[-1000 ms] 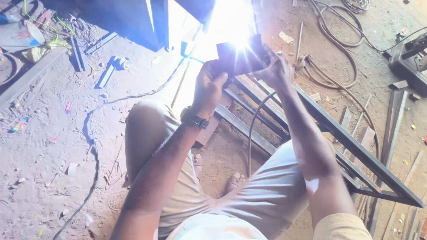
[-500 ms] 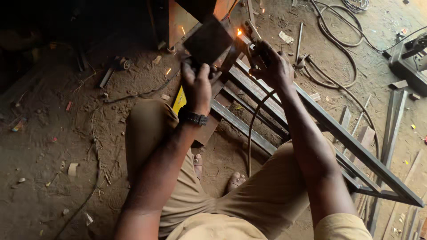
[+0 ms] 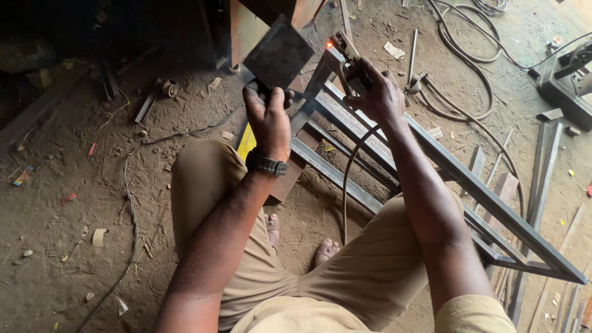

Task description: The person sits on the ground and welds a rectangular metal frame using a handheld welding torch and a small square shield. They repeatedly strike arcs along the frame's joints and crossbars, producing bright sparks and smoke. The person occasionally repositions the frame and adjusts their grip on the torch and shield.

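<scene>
My left hand (image 3: 269,120), with a dark watch on its wrist, grips the handle of a dark square welding shield (image 3: 279,53) held up over the work. My right hand (image 3: 377,94) is closed on a welding electrode holder (image 3: 346,50) whose tip sits beside a small glowing orange spot (image 3: 329,44) on a grey steel frame (image 3: 431,160). A thin cable (image 3: 350,179) curves down from my right hand between my knees. I squat over the frame in tan trousers, with bare toes showing below.
The frame of long steel bars runs diagonally to the lower right. Cables and hoses (image 3: 468,86) loop on the dirt floor at upper right near a grey machine (image 3: 567,80). Loose metal strips (image 3: 542,179) lie right; scrap and a hammer (image 3: 157,95) lie left.
The bright welding flare of a second ago has gone out, leaving only a small orange glow. My left hand has shifted the shield to the left, off the weld spot.
</scene>
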